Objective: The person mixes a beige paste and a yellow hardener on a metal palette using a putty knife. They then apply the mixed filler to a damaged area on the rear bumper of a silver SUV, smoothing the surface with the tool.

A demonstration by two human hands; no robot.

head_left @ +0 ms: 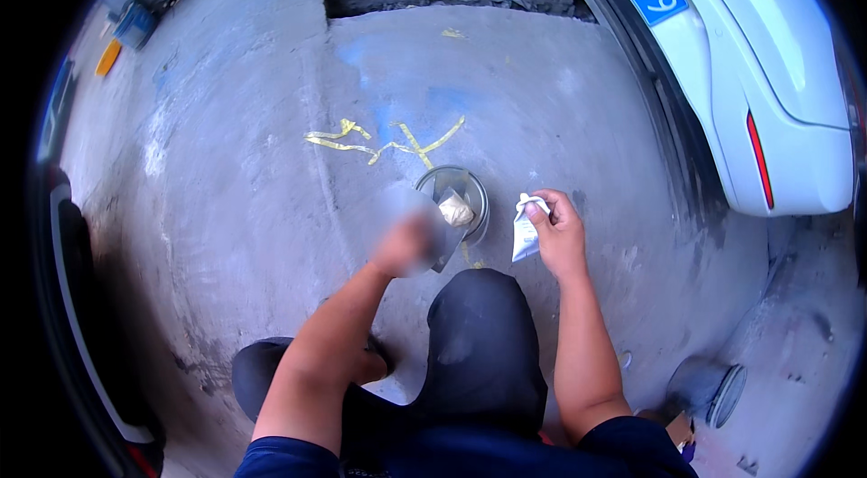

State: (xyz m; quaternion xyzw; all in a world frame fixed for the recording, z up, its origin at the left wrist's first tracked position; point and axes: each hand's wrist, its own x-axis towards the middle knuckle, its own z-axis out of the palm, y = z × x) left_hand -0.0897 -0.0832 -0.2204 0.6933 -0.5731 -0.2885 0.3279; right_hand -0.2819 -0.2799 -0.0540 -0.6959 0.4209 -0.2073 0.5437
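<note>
My right hand pinches a small white and pale-blue squeeze tube, its wide flat end hanging down. My left hand is blurred, its fingers smeared; it is at the edge of a flat grey plate and appears to grip it. A lump of cream-coloured putty sits on this plate. Just beyond my knee stands a round metal can, partly hidden under the plate; I cannot tell whether the two touch.
Torn yellow tape strips lie on the concrete floor beyond the can. A white car's rear fills the far right. Another metal can lies tipped at the lower right. A blue bucket stands far left, and a dark vehicle edge borders the left.
</note>
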